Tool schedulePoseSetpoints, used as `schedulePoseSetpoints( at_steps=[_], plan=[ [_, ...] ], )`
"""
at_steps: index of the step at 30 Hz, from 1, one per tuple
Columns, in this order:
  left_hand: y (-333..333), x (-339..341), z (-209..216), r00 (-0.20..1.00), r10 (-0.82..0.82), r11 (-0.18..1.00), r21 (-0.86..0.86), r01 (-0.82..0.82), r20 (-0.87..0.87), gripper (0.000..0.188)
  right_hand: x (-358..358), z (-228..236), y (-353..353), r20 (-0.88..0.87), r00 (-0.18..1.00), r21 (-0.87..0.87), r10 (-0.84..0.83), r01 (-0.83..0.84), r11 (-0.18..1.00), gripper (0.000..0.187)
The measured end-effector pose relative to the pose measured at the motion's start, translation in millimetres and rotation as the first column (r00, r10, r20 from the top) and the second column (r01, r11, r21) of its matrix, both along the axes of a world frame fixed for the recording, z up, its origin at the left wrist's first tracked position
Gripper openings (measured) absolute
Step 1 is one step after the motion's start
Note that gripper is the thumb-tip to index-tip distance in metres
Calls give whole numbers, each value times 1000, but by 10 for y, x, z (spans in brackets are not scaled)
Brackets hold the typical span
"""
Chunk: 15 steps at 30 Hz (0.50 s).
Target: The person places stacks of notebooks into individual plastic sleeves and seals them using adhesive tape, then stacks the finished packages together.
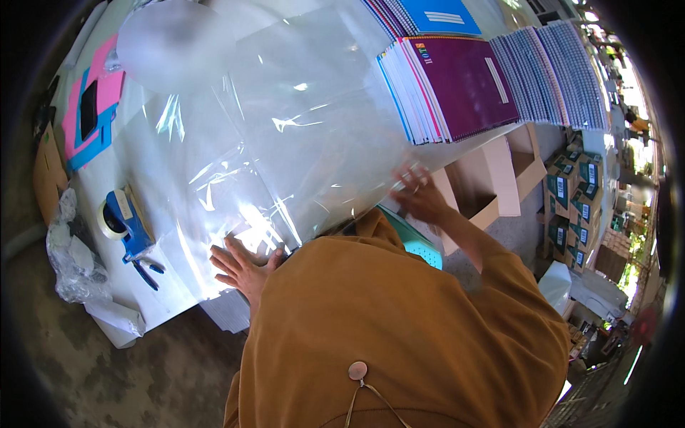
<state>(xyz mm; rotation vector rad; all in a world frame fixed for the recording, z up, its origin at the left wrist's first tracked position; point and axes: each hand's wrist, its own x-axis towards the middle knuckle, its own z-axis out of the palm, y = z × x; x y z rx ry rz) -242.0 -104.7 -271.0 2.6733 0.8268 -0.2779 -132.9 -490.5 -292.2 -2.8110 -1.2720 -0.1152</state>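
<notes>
Garment (399, 321); film (246, 178) under left hand (247, 269), fingers splayed, empty; right hand (424, 198) blurred, grip unclear.

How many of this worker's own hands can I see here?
2: the left hand, spread on the clear plastic sheet, and the right hand, blurred, near the open cardboard box.

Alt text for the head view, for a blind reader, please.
A person's left hand spread on shiny clear plastic sheeting over a white table, blurred right hand near its right edge. Purple-topped notebook stack at upper right; blue tape dispenser at left.
</notes>
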Motion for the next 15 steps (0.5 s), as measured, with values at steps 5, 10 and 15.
schedulePoseSetpoints(
  at_steps=[5,10,15],
  plan=[
    [-91,226,-32,999,3,997,78,-1,-33,118,-29,167,316,-136,991,136,13,6,991,44],
    [-58,273,-77,996,32,997,72,-25,-88,118,63,141,76,-229,958,84,-172,195,977,43],
    [-74,236,-100,994,51,994,98,-41,-98,117,-70,159,48,-200,948,150,-247,279,948,50]
  ],
)
